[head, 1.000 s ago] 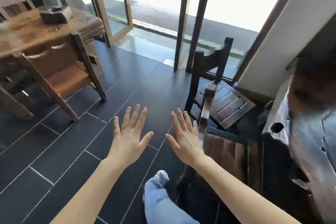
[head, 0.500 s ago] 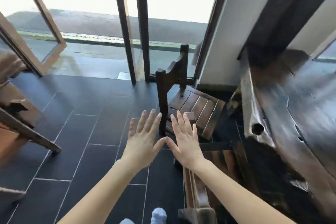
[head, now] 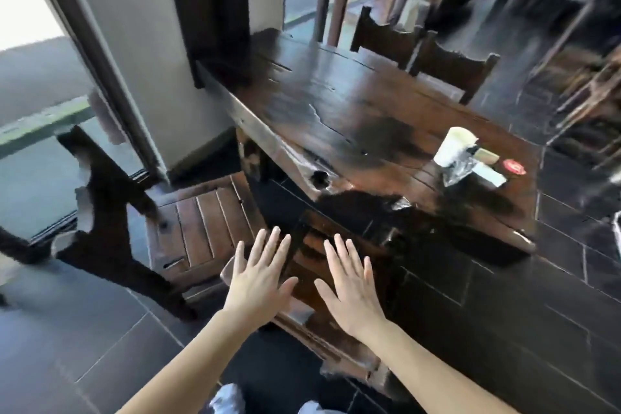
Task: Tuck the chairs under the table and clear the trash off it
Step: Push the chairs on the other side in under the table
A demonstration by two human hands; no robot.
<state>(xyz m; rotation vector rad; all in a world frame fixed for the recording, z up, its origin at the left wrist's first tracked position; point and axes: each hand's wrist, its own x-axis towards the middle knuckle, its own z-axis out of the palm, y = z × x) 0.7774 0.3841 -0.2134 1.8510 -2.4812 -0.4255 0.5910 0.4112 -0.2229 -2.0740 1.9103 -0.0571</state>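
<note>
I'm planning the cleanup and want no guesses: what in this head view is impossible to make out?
1. Head view, trash beside the white cup: motion blur. The red round item cannot be identified.
2. Nearest chair: dark, blurred and partly behind the left hand and right hand. Whether they touch it is unclear.
3. Far chairs: seats hidden by the table.
</note>
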